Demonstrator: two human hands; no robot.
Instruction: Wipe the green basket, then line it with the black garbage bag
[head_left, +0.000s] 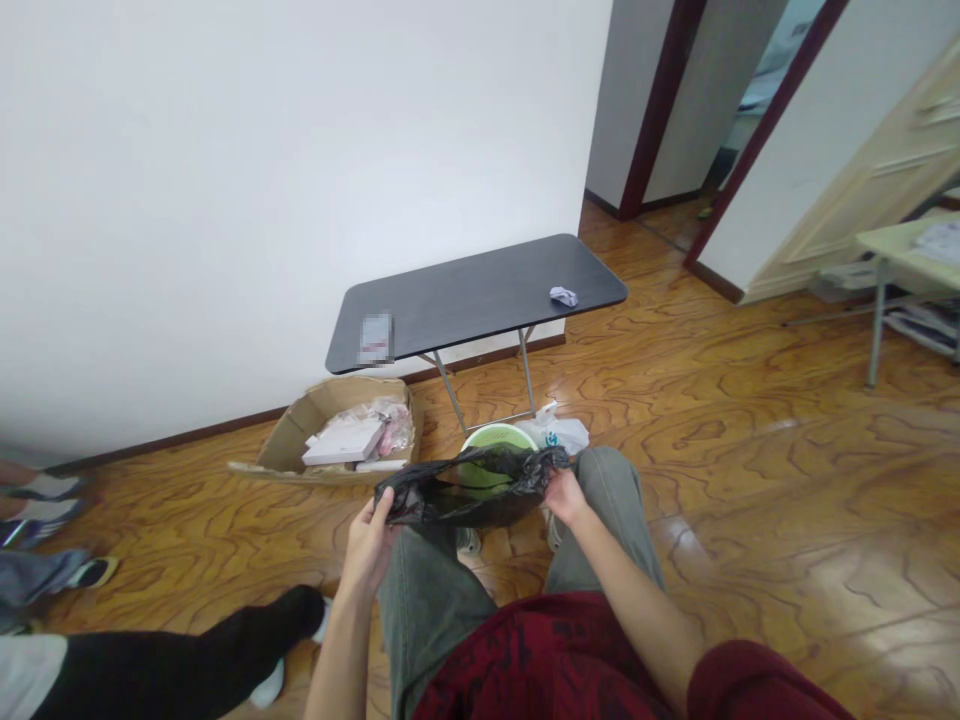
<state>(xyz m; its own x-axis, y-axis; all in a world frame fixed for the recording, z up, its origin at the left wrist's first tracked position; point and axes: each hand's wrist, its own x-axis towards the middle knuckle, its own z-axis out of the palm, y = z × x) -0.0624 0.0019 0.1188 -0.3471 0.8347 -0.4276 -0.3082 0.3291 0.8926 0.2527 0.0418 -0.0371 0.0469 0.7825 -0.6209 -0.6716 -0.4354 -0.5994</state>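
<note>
A thin black plastic bag (465, 508) is stretched sideways above my knees, its mouth spread apart. My left hand (370, 535) pinches the bag's left edge, thumb on top. On the right side, my right hand (564, 494) grips a bunched part of the rim. Directly behind the bag stands a light green bin (501, 434); its lower part is hidden by the black plastic. I cannot tell whether any of the bag lies inside the bin.
Ahead is a black folding table (465, 300) with a crumpled paper (563, 296) and a blurred-out packet (376, 338). A cardboard box (296, 440) with packaging sits left. A white plastic bag (566, 434) lies beside the bin. Other people's legs (187, 645) extend from the left.
</note>
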